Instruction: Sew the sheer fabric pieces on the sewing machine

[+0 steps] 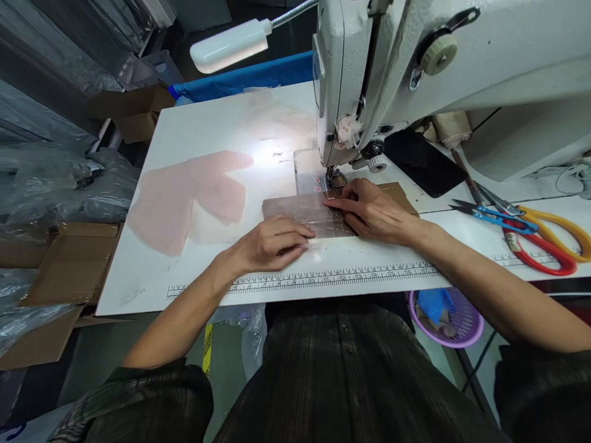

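Observation:
A brown piece of sheer fabric over card (305,212) lies on the white sewing table (207,129), its far end under the presser foot (333,179) of a white sewing machine (415,67). My left hand (270,243) rests on the piece's near left corner, fingers curled and pressed down on it. My right hand (369,212) lies on its right part just before the foot, fingers pinched together on the fabric edge.
Pink sheer fabric pieces (184,197) lie at the table's left. Scissors and thread snips (521,231) sit at the right, a black phone (425,163) behind them. A lamp (231,44) hangs above. A purple basket (450,317) sits below; cardboard boxes (60,271) stand left.

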The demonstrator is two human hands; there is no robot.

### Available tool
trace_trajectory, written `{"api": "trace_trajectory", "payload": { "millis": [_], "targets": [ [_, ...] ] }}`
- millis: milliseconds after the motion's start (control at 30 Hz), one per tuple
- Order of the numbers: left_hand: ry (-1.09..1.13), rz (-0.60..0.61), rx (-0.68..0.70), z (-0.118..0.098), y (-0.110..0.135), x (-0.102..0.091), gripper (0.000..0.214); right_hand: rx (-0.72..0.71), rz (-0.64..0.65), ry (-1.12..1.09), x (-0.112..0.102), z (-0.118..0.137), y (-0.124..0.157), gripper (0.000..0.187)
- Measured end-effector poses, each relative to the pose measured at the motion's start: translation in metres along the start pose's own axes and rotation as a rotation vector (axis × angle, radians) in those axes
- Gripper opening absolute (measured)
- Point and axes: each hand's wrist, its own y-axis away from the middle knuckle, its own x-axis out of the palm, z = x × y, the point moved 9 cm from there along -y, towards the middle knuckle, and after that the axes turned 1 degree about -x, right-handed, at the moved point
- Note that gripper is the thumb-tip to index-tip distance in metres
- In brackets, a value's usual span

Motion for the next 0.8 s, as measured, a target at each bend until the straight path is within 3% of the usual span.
{"api": "trace_trajectory", "payload": {
  "millis": [200, 400, 600, 800],
  "targets": [
    [-0.069, -0.193, -0.127, 0.000, 0.001, -0.018, 0.012, -0.010, 0.068, 0.024, 0.005, -0.002, -0.005, 0.047],
    [-0.306, 0.010, 0.196, -0.033, -0.001, 0.019, 0.011, -0.010, 0.020, 0.025, 0.004, -0.002, -0.004, 0.045],
    [-0.358, -0.109, 0.291, -0.035, 0.003, 0.008, 0.004, 0.037, -0.040, -0.159, -0.006, -0.006, 0.003, 0.046],
    [-0.360, -0.107, 0.295, -0.037, 0.003, 0.009, 0.002, -0.025, -0.051, -0.121, -0.006, -0.002, 0.004, 0.040]
  ]
}}
